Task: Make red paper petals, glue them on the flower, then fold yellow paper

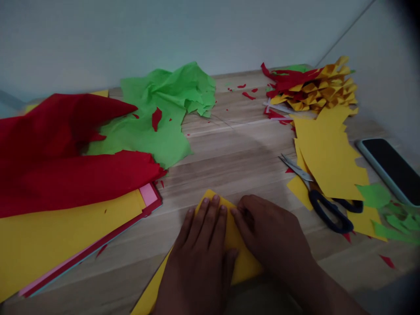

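Note:
A yellow sheet of paper (243, 258), folded over to a corner at its far end, lies on the table in front of me. My left hand (201, 251) presses flat on it, fingers stretched out towards that corner. At the sheet's right edge my right hand (274, 229) is curled, with thumb and forefinger pinched against the paper. The near part of the sheet is hidden under my left hand and wrist.
Scissors (328, 212) with dark handles lie at right by yellow paper pieces (331, 153) and a phone (393, 168). Red crepe paper (65, 179), green crepe paper (141, 135) and stacked coloured sheets (65, 240) cover the left. Folded yellow strips (324, 87) sit far right.

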The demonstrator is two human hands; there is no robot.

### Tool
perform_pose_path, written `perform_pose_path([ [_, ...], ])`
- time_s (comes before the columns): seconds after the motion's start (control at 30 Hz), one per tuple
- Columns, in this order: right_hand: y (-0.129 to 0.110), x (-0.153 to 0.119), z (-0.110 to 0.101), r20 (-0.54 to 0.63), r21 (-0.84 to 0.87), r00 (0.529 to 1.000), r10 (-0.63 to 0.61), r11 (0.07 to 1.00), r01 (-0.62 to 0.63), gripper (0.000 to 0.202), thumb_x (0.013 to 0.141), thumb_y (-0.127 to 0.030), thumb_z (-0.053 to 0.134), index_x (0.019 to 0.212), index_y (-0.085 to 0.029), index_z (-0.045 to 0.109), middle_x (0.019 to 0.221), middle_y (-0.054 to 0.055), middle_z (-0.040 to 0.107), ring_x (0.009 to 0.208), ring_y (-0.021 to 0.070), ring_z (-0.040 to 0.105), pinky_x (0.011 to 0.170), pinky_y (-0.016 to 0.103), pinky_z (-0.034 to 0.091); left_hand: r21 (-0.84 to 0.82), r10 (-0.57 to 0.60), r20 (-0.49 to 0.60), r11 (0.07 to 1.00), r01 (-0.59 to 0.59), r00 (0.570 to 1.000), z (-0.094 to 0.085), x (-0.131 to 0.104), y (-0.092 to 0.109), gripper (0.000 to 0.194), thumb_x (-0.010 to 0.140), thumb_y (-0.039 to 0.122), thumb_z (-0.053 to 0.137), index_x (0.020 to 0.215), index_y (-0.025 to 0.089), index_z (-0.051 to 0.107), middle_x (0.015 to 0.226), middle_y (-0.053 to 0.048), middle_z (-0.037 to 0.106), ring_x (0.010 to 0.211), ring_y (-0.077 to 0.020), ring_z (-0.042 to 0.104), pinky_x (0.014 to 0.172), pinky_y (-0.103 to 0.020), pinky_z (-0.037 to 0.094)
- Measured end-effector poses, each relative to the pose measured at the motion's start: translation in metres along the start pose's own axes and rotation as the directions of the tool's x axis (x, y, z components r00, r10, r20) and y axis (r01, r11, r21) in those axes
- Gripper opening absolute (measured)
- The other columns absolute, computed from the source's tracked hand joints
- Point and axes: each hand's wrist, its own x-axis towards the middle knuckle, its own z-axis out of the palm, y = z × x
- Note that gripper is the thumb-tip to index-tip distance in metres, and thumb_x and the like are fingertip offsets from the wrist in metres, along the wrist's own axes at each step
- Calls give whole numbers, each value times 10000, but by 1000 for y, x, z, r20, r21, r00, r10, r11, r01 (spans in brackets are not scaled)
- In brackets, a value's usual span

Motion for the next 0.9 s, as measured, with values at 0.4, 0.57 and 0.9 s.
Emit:
perform_pose_path([
  [0.4,0,1,1,14,-6,1000,14,1000,-14,210,914,-275,488,721,-230,555,656,-6,658,578,184,627,533,284,338,-15,-21,-1,1000,21,1000,1,1,-1,512,934,326,448,1393,100,479,1488,-143,492,1368,-279,470,1037,-475,497],
  [0.57,0,1,2,-17,-6,1000,-10,1000,10,214,909,-256,473,712,-227,551,639,-4,653,575,181,628,529,279,337,7,-2,10,1000,2,1000,-1,1,-2,524,932,333,443,1397,92,477,1480,-145,500,1371,-282,466,1034,-474,494],
  [0.9,12,-12,-12,60,-74,996,69,995,-65,245,920,-333,520,701,-232,568,626,-4,662,552,184,614,508,283,309,30,-52,38,998,51,998,7,-5,7,627,922,415,440,1445,70,405,1531,-166,426,1432,-301,366,1093,-518,407],
])
